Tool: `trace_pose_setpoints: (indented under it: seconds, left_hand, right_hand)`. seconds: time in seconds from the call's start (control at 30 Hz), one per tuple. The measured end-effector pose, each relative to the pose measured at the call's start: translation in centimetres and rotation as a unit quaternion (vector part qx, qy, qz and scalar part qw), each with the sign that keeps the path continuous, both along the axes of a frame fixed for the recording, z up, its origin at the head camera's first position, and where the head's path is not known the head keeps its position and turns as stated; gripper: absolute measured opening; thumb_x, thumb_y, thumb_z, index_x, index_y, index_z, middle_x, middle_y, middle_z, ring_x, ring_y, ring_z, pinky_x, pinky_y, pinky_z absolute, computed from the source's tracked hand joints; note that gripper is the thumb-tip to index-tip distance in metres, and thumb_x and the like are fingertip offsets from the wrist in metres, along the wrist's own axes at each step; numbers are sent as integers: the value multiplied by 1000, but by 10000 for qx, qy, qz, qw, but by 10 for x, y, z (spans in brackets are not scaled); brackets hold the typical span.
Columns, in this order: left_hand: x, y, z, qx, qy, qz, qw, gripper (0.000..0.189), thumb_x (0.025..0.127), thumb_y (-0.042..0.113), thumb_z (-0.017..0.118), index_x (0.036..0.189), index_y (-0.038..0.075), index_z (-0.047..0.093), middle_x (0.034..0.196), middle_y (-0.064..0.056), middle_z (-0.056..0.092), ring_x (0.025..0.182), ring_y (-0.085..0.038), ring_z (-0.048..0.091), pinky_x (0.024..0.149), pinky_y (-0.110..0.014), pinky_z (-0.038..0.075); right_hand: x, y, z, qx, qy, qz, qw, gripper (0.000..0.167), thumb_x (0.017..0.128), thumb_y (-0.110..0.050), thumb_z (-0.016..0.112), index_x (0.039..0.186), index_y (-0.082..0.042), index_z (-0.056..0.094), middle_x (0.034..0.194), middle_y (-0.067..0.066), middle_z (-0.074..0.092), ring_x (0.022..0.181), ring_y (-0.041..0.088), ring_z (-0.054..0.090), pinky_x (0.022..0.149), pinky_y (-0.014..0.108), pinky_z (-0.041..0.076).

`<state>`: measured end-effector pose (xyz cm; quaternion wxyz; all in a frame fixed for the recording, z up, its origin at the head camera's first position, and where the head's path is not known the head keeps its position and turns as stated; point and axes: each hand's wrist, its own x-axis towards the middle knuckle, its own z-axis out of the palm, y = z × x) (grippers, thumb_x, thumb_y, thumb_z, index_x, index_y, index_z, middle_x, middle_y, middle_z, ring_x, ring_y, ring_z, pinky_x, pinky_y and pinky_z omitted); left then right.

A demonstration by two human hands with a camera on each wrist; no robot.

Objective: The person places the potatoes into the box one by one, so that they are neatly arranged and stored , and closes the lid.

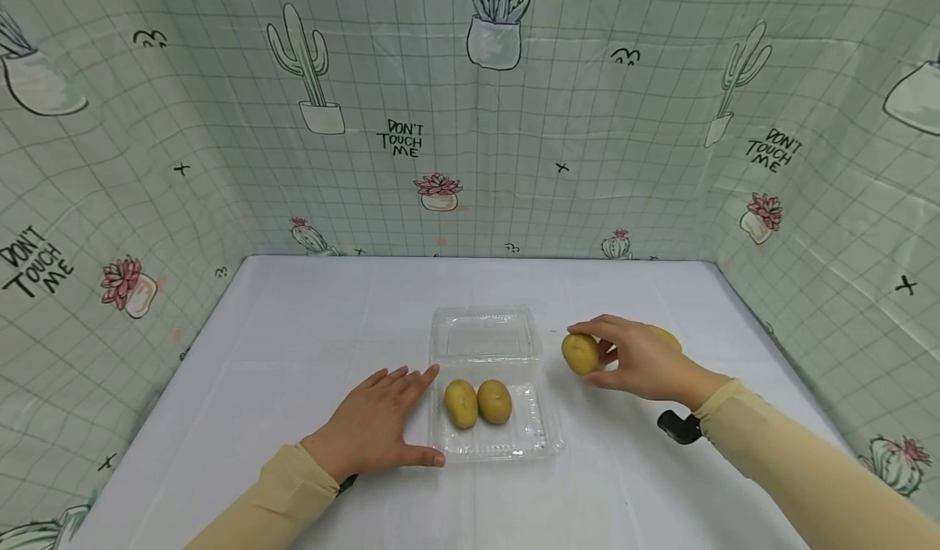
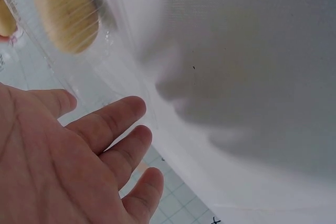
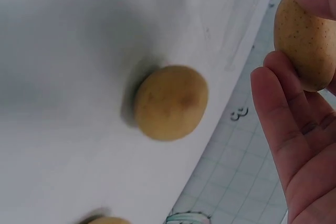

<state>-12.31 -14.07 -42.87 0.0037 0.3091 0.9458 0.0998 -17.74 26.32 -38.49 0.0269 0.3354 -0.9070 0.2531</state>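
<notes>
My right hand point(image 1: 646, 362) pinches a yellow potato point(image 1: 581, 354) between thumb and fingers, to the right of a clear plastic clamshell box point(image 1: 529, 444). In the right wrist view the held potato point(image 3: 303, 40) shows small dark specks. Two more potatoes, one on the left point(image 1: 460, 404) and one on the right point(image 1: 494, 401), lie side by side in the box's base. Its lid point(image 1: 485, 334) is laid back, away from me. Spread along the box's left side is my left hand point(image 1: 382, 423), fingers straight, with thumb and index fingertips right at the edge.
Behind the right hand another potato point(image 1: 664, 338) is partly hidden; the right wrist view shows a loose potato point(image 3: 171, 103) on the white table point(image 1: 308, 313) and part of another point(image 3: 109, 221). A patterned grid curtain point(image 1: 485, 126) stands around the back and sides.
</notes>
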Motion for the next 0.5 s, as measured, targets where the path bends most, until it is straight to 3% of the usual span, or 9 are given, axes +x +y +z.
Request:
trace_pose_setpoints:
  seconds: [0.2, 0.5]
  left_hand:
    - [-1, 0, 0, -66, 10, 1, 10000, 114, 73, 86, 56, 156, 12, 34, 142, -15, 53, 134, -35, 46, 113, -50, 31]
    - [0, 0, 0, -56, -21, 11, 10000, 114, 73, 88, 53, 156, 12, 34, 143, -15, 53, 135, -35, 46, 113, -51, 31]
  right_hand:
    - [-5, -16, -1, -268, -438, 327, 9981, 63, 75, -6, 87, 133, -7, 61, 120, -1, 61, 89, 11, 62, 77, 25, 57]
    - [-5, -36, -2, -260, -734, 564, 9954, 63, 77, -8, 86, 134, -6, 59, 120, 0, 59, 88, 12, 61, 78, 26, 57]
